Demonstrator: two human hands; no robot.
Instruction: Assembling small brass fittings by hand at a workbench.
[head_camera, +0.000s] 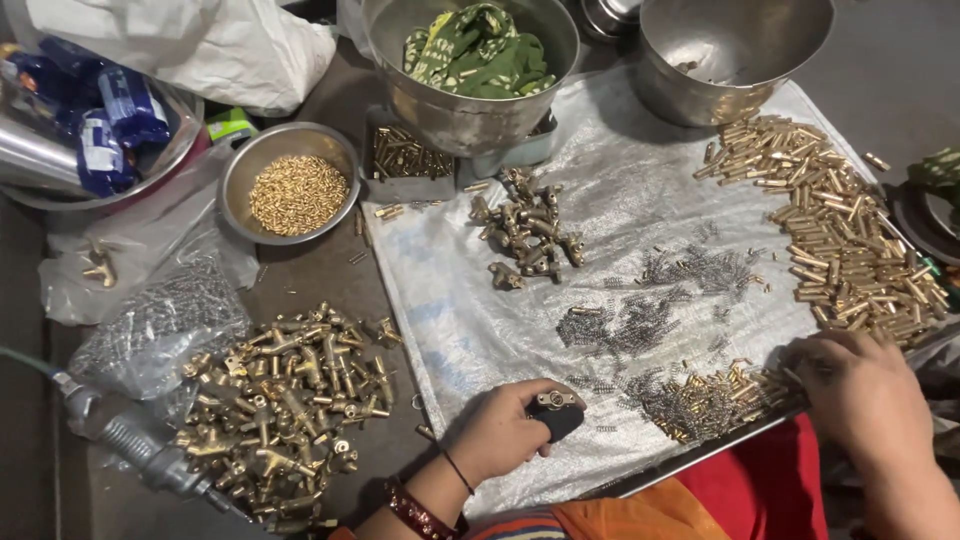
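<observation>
1. We are gripping a brass fitting (556, 400) on a dark holder in our closed left hand (505, 432).
2. Our right hand (862, 392) is curling over brass pins (715, 395); we are picking singly, steadily.

springs (640, 320) between fittings pile (527, 232) and pins (850, 230)

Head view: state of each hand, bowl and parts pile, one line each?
Left hand: closed around a black holder with a brass fitting on top.
Right hand: fingers down in the brass pins.
Small steel bowl: partly filled with brass pellets.
Centre steel bowl: holds green cloth.
Right steel bowl: nearly empty.
Springs: scattered loose.
Brass valve bodies: heaped.
</observation>
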